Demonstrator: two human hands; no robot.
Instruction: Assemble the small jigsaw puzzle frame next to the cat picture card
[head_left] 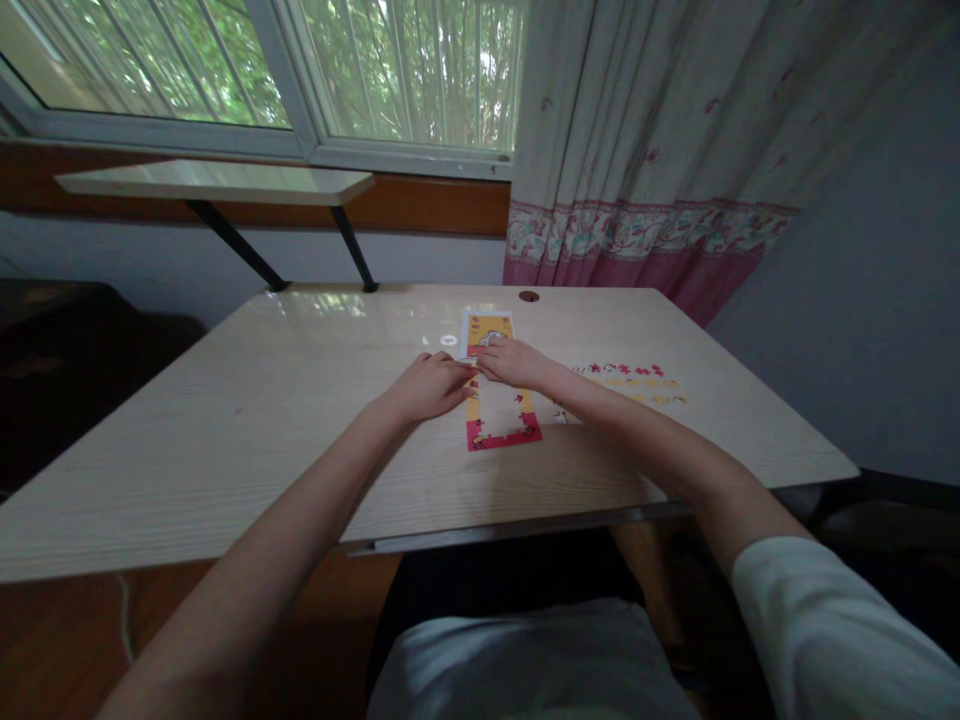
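A partly assembled jigsaw puzzle (504,438) lies on the table, a border of red and yellow pieces around a bare middle. Just beyond it is a yellow picture card (490,325) with a white edge. My left hand (433,386) rests at the puzzle's upper left corner, fingers drawn together. From the right, my right hand (516,362) reaches over the puzzle's top edge, fingers bent and pressed down close to the left fingertips. Whatever is between the fingers of either hand is hidden.
Loose jigsaw pieces (637,384) lie in rows to the right, partly behind my right forearm. The pale wooden table (315,400) has a raised shelf (217,182) on black supports at the back left and a round cable hole (529,296). A curtain (637,150) hangs behind.
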